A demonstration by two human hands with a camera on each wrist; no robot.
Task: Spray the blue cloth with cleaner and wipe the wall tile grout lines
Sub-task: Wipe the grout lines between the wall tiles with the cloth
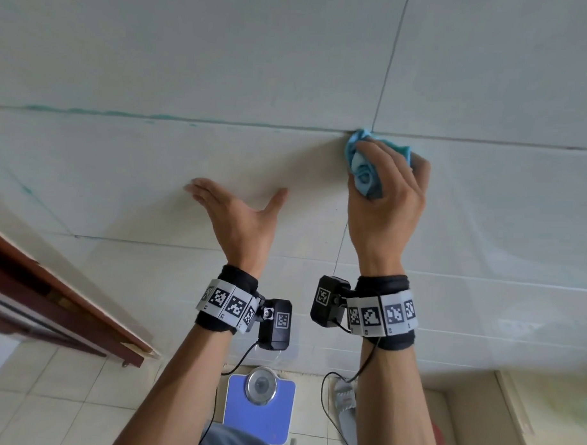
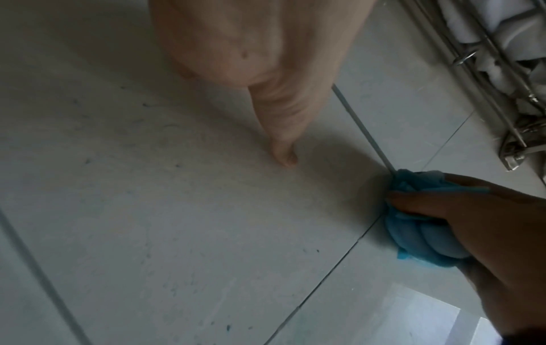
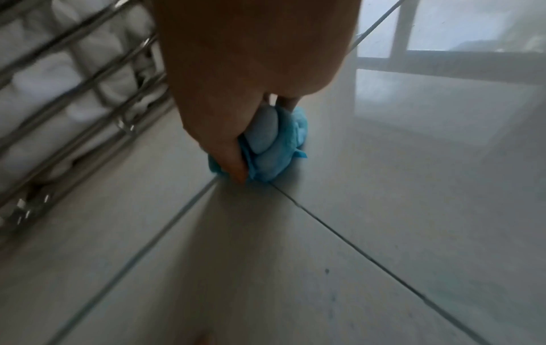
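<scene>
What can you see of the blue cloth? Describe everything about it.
The blue cloth is light blue, soft-looking fabric, bunched into a rolled wad with folds showing. The right hand grips it, fingers curled round it, and presses its top edge against the wall where a horizontal grout line meets a vertical one. Wetness cannot be judged.

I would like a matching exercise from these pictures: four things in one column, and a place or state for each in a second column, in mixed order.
Things:
1. blue cloth
2. left hand
3. weighing scale
4. metal rack

Places or states:
A. on the floor below the wrists
B. bunched, pressed where two grout lines cross
C. open, flat against the wall tile
D. on the wall, holding white folded things

Pairs: 1-B, 2-C, 3-A, 4-D
</scene>
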